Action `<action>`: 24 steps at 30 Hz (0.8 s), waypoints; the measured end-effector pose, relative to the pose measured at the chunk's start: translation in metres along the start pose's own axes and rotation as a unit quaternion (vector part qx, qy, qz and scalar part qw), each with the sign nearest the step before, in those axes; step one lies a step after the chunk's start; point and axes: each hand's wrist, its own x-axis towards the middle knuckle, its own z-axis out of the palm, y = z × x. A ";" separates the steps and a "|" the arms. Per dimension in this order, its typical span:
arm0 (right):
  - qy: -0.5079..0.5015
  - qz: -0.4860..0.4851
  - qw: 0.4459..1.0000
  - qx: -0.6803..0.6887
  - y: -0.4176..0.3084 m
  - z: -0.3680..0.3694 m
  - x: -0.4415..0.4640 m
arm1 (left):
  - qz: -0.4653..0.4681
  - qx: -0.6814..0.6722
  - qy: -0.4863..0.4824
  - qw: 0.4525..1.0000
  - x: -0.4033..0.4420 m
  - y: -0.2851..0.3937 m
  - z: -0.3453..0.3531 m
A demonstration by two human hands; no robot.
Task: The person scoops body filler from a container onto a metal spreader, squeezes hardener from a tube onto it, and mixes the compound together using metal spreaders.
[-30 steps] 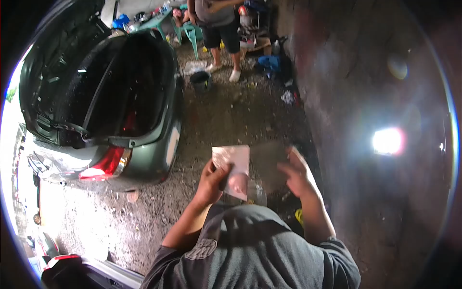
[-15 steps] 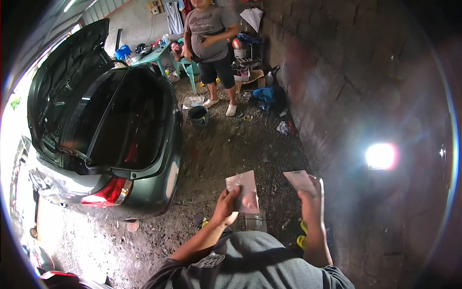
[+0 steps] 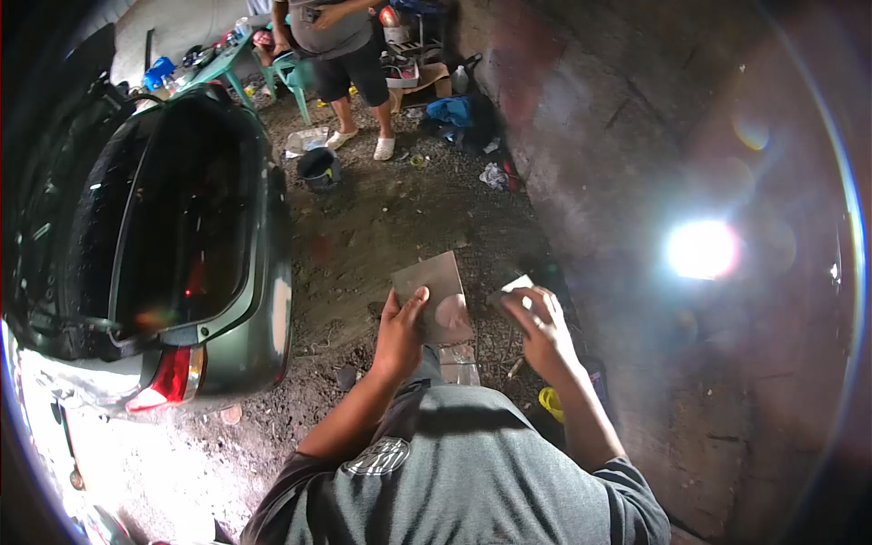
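Note:
My left hand (image 3: 401, 331) grips a flat, pale rectangular sheet (image 3: 436, 289) by its left edge, thumb on top; a pinkish round patch shows at the sheet's lower right. To its right, my right hand (image 3: 540, 329) has its fingers closed round a small pale flat piece (image 3: 518, 284), whose lit corner sticks out above the fingers. The two hands are apart. Below the sheet, near my body, a clear flat packet (image 3: 459, 363) lies low in view.
A dark car (image 3: 241, 368) with its rear lid raised stands at left. A person (image 3: 345, 68) stands ahead near a green table (image 3: 216, 69), and another person's head shows behind. A black bucket (image 3: 319, 171) is on the ground. A wall with a bright light (image 3: 702, 250) is at right.
The view has tilted down and shifted right since half a second ago. My right hand has turned, its fingers now bent over the pale piece. My left hand still holds the sheet.

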 end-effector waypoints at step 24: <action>-0.036 -0.088 0.980 0.174 0.059 0.098 0.335 | 0.234 0.302 0.020 0.924 0.300 0.188 0.021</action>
